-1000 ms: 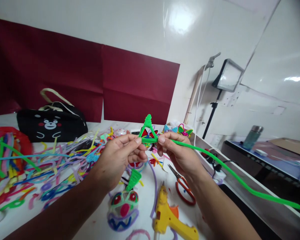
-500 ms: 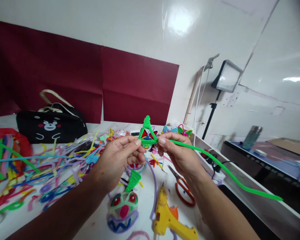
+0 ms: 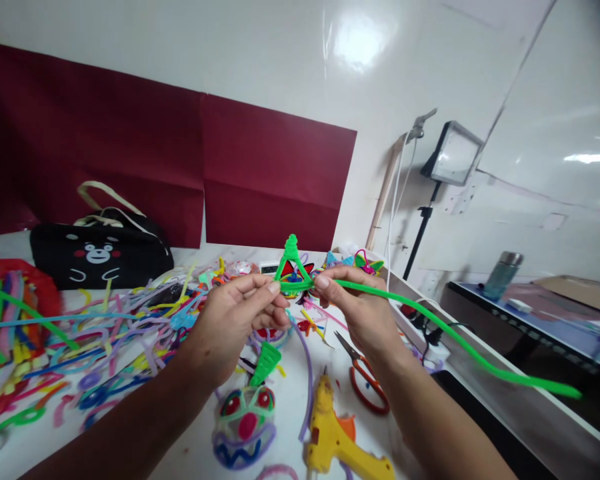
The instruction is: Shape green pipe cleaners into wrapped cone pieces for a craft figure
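Observation:
A green pipe cleaner triangle (image 3: 291, 249) with a coiled top is held upright between both hands. My left hand (image 3: 245, 310) pinches its lower left corner between thumb and forefinger. At the lower right corner, my right hand (image 3: 353, 300) pinches the same piece, and a long green tail (image 3: 460, 340) runs from there out to the right. Below the hands lies a clown face (image 3: 245, 427) of pipe cleaners with a red nose, and a solid green cone (image 3: 267, 363) sits just above it.
A yellow glue gun (image 3: 330, 440) and orange-handled scissors (image 3: 367, 380) lie below my right hand. Loose pipe cleaners (image 3: 115, 347) cover the table's left side. Behind them stands a black bag (image 3: 100, 257). A box edge (image 3: 510, 367) runs along the right.
The hands keep their pinches and have hardly moved. The triangle has tilted slightly left, and the tip of the green tail has shifted a little to the right.

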